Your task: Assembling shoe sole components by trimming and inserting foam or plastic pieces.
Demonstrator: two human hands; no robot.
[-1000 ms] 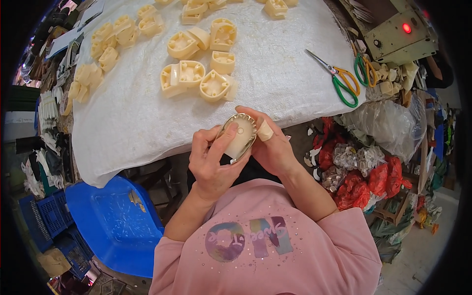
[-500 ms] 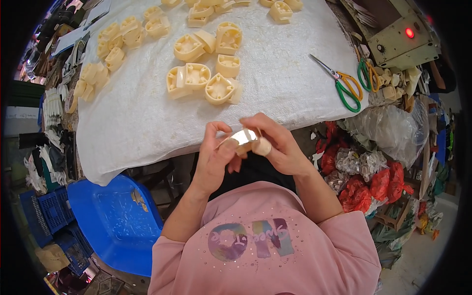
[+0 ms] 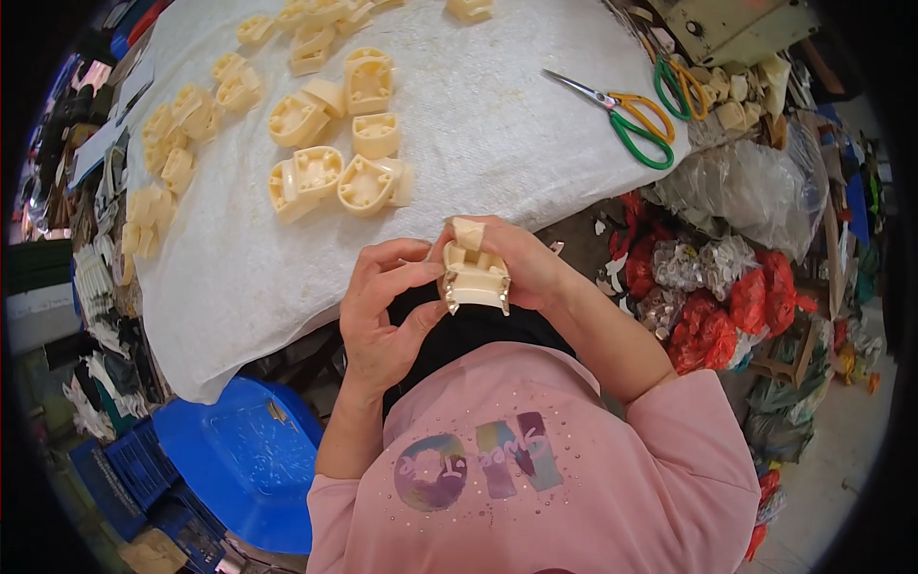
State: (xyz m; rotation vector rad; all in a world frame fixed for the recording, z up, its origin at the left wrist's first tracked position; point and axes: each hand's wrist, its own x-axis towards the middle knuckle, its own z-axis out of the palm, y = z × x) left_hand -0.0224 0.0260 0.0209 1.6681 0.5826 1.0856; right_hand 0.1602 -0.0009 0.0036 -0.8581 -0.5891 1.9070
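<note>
My right hand (image 3: 526, 263) is closed around a cream plastic piece (image 3: 476, 277) in front of the table edge. The piece has a hollow upper side and shiny, metallic-looking edges at its lower corners. A pale wrap (image 3: 469, 233) covers the tip of a right-hand digit pressed on its far end. My left hand (image 3: 382, 306) is beside the piece, fingers and thumb spread apart, tips at its left edge. Several similar cream pieces (image 3: 369, 182) lie grouped on the white-covered table (image 3: 478, 124). The right fingers behind the piece are hidden.
Green-and-orange-handled scissors (image 3: 622, 115) lie at the table's right, with a second pair (image 3: 681, 88) beyond. A blue plastic chair (image 3: 239, 450) stands at lower left. Clear plastic (image 3: 755, 187) and red bags (image 3: 703, 325) are piled right. A metal box (image 3: 732, 29) is at far right.
The cream piece has been turned, so its hollow side shows instead of a shiny face. My left fingers have spread and moved slightly left. The whole view has shifted, moving the tabletop things leftward.
</note>
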